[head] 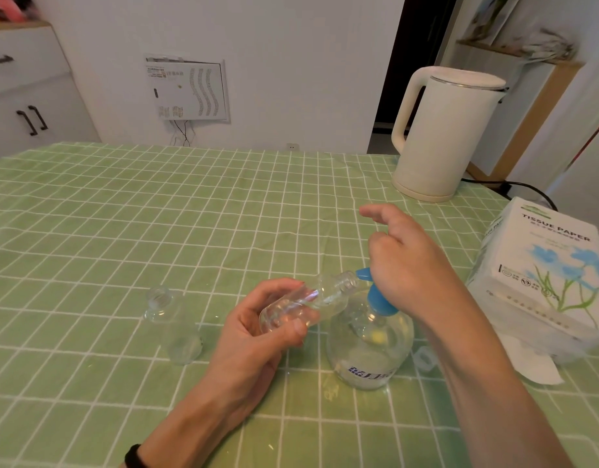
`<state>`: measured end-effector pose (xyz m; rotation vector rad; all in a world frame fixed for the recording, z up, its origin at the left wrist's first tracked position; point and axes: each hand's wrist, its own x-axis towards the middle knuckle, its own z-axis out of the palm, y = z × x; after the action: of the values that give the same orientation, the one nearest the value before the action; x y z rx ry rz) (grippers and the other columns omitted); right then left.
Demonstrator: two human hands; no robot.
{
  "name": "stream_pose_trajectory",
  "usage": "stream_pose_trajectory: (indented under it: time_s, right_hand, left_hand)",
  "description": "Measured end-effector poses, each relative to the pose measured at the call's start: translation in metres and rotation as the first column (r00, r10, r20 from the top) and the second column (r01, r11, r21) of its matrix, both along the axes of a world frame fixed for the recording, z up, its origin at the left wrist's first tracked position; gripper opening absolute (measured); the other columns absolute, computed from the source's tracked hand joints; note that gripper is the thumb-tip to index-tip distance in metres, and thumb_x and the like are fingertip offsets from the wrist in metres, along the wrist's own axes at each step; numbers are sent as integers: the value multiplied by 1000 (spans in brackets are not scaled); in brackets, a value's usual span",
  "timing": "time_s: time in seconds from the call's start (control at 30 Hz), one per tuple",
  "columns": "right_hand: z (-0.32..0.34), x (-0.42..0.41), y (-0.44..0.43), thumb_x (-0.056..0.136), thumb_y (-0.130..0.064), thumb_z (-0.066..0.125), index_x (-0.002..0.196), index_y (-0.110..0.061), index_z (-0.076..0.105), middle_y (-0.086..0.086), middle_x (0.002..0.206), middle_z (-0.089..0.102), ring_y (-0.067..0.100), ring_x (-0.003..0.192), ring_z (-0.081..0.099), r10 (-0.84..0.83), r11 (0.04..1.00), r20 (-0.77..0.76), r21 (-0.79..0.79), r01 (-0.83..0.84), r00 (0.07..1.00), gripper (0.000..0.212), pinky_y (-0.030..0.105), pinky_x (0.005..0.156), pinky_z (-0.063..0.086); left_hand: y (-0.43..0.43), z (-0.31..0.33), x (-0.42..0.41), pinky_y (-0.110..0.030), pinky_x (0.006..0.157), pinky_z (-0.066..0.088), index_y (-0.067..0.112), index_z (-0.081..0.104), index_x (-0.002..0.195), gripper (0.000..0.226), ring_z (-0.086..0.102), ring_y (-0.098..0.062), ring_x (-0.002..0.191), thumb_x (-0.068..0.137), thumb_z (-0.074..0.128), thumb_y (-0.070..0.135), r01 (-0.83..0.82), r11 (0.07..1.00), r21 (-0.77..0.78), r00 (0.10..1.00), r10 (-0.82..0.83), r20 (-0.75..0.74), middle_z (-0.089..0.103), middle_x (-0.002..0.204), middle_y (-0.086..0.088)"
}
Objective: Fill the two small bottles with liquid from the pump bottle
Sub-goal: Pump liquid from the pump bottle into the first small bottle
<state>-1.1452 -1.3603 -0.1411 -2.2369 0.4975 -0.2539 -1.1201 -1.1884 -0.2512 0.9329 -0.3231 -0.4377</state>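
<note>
Left grip (257,329) curls round a small clear bottle (304,304), held tilted with its open mouth at the blue nozzle of the pump bottle (369,349), which stands on the green checked surface (156,204). Right grip (409,261) rests on the pump head, fingers loosely spread. A second small bottle (174,325) stands apart at left. Beyond: tissue pack (541,275), white kettle (439,136).

Head of pump bottle (369,349) lay mostly hidden under right hand (406,261); tissue pack (544,271) was cut by right edge; wall panel (186,89) print was too small to read.
</note>
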Motion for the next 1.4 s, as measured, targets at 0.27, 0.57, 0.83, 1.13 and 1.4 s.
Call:
stream_pose_trajectory:
  time_s: [0.27,0.57,0.83,1.13,1.4]
  right_hand:
    - [-2,-1,2,100,-23,37,149,-32,40,-5,155,35,24,146,24,-46,995,-13,-88,45,999,50,56,119,22]
    - [10,0,0,99,-61,32,135,-43,48,-16,143,45,16,140,35,-118,991,140,86,107,983,43,50,116,31]
    - [15,4,3,104,-50,30,111,-42,51,-8,120,59,24,123,52,-146,988,303,5,152,942,24,54,107,40]
    - [11,6,-3,105,-29,42,138,-33,50,-6,146,43,18,142,26,-154,947,288,-230,224,945,34,44,109,28]
    - [9,6,-2,103,-17,42,141,-32,48,-5,148,39,19,144,21,-120,958,183,-237,162,976,41,47,112,29]
  left_hand:
    - [2,1,-1,-23,65,59,17,78,100,51,72,-16,79,52,94,7,-2,1000,23,1000,2,-18,74,107,-8]
    - [1,1,0,-22,67,59,16,77,103,62,74,-15,78,48,104,21,6,1000,16,1000,-5,-25,75,107,-8]
    - [1,1,0,-22,68,59,17,77,104,59,73,-15,79,52,102,21,8,1000,11,1000,-8,-17,76,106,-7]
    - [0,2,0,-21,64,57,21,79,98,45,71,-12,76,57,88,7,-6,1000,15,1000,6,-21,77,103,-6]
    - [-2,5,-2,-20,58,56,21,80,95,41,70,-12,70,57,82,4,-16,1000,-1,1000,16,-17,77,99,-5]
